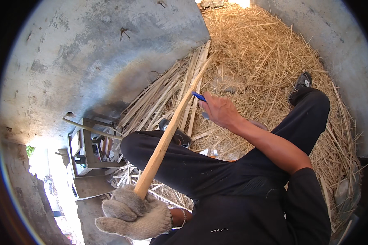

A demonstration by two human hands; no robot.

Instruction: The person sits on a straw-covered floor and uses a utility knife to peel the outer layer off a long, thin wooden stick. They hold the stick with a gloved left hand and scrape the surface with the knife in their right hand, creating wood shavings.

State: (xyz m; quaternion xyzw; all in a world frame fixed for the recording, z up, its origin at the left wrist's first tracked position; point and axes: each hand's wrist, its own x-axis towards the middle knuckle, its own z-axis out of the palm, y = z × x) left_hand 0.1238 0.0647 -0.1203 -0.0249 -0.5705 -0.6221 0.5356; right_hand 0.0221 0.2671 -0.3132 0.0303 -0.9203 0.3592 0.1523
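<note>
My left hand point(133, 213), in a grey knit glove, grips the near end of a long pale bamboo stick point(171, 126) that slants up and away to the right. My bare right hand point(218, 110) is closed on a small blue-handled tool point(199, 96), pressed against the upper part of the stick. My legs in dark trousers point(216, 167) lie under both hands, the left knee bent below the stick.
A heap of split bamboo strips point(163, 98) lies behind the stick. Straw-like shavings point(257, 53) cover the ground to the right. A small metal stand point(88, 157) sits at the left on the concrete floor point(90, 53). A sandalled foot point(302, 81) rests on the shavings.
</note>
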